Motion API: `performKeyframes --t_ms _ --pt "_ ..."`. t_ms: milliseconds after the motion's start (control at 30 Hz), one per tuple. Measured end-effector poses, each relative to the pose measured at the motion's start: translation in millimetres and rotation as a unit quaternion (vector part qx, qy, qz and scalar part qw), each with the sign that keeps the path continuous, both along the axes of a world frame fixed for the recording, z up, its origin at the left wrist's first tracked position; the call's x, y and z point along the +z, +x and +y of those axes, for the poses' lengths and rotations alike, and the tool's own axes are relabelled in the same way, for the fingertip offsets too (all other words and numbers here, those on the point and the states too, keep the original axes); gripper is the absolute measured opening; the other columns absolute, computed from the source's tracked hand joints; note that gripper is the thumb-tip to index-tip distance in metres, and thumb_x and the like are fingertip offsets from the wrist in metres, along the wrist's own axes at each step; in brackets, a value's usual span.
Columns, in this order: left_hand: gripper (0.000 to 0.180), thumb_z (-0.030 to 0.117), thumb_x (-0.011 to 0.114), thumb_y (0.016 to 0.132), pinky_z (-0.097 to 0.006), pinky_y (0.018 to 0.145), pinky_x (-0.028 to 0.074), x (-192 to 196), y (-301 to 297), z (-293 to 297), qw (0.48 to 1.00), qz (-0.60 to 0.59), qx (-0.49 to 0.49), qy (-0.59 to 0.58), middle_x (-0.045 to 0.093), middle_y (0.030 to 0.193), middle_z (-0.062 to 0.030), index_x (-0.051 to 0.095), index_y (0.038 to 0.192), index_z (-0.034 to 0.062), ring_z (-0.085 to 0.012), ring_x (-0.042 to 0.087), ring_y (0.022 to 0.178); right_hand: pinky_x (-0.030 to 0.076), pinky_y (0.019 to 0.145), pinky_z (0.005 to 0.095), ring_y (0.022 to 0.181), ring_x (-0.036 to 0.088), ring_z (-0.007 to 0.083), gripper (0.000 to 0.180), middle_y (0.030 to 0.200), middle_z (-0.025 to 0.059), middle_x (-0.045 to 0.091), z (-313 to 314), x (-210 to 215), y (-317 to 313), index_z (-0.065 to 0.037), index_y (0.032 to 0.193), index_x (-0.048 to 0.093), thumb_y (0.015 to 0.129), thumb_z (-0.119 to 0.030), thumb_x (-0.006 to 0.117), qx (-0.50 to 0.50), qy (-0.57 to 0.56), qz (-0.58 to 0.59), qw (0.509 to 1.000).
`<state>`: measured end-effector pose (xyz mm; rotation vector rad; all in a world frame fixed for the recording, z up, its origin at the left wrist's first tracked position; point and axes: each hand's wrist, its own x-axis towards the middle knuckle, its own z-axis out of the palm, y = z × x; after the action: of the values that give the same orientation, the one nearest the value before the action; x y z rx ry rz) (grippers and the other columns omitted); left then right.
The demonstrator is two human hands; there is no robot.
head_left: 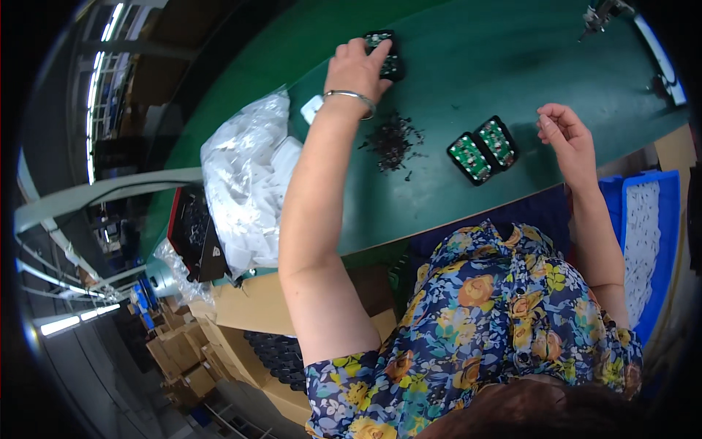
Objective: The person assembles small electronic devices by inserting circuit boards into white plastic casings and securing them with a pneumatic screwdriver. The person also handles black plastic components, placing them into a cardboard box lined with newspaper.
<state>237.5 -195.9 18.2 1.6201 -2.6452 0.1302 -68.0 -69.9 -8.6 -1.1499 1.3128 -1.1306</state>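
At the far edge of the green table (431, 208), my left hand (357, 69) is closed round a black case with green circuit boards (390, 67). The palm and fingers cover part of that case. Over the table's right part, my right hand (569, 139) is raised with its fingertips drawn together against the thumb. Whatever may be between them is too small to make out. Left of this hand, apart from it, lie a black case half with a green board (469, 158) and a similar half (497, 143), side by side and board side up.
A loose heap of small dark parts (393, 143) lies mid-table. To its left stand a clear bag of white pieces (248, 175) and a red-edged box (196, 227). On the right is a blue bin (667, 241); a metal fixture (603, 16) stands far right.
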Motion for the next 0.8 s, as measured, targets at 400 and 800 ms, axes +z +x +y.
performKeyframes --t_ms 400,800 --pt "0.071 0.016 0.078 0.057 -0.039 0.088 0.041 11 -26 5 1.000 -0.016 -0.004 -0.018 0.050 0.113 -0.0143 0.047 0.121 0.0131 -0.0329 0.047 0.104 0.035 0.094 0.0403 0.113 0.042 0.0336 0.064 0.121 0.0160 0.045 30 -8 25 -0.008 0.125 0.041 0.067 -0.010 0.068 0.133 -0.181 0.236 0.945" --pt "0.041 0.009 0.048 0.088 -0.033 0.090 0.041 2 -195 223 0.788 0.559 -0.029 0.258 0.048 0.119 -0.0184 0.038 0.124 -0.0057 -0.0237 0.051 0.105 0.042 0.086 0.0382 0.098 0.052 0.0307 0.046 0.109 0.0162 0.051 92 -49 -58 0.000 0.114 0.045 0.075 -0.018 0.061 -0.101 -0.212 0.137 0.962"
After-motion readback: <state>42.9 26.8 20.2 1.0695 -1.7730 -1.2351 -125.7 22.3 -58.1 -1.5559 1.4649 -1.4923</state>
